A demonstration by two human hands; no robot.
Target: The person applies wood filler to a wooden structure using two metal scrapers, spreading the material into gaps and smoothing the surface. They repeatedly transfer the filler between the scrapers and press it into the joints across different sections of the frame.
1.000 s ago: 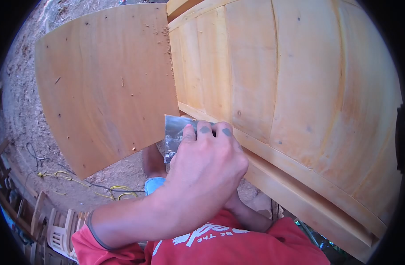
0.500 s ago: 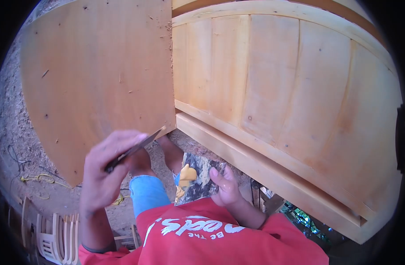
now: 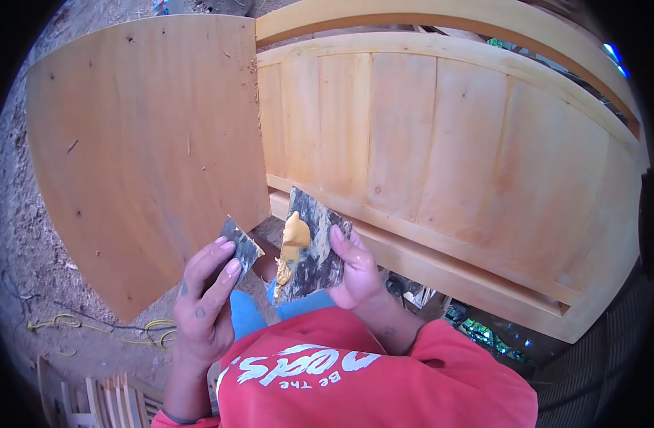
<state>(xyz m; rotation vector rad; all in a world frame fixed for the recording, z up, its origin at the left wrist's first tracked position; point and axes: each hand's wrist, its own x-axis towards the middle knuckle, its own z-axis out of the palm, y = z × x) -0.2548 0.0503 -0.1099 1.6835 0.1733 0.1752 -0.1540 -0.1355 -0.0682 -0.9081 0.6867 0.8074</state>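
My left hand [image 3: 209, 292] is closed on a small flat dark scraper [image 3: 241, 242], its edge flecked with yellow putty. To its right, my right hand [image 3: 357, 267] grips a paint-smeared flat board [image 3: 316, 250] by its right edge, thumb on top. A mound of yellow putty [image 3: 295, 235] sits on the board's left side, with a rougher clump below it. The scraper and the board are a short gap apart, in front of my red shirt. Beyond them stands a wooden panel [image 3: 148, 157] with small dark spots and wood shavings on it.
Joined at the panel's right edge is a long planked wooden board [image 3: 462, 143] with a lower rail [image 3: 441, 264]. Yellow cord [image 3: 59, 322] lies on the dirt ground at left. Slatted wooden pieces [image 3: 109, 403] are at bottom left.
My left hand has come down from the panel's lower edge and turned the scraper flat toward the board. The right hand has raised the putty board. The view has shifted.
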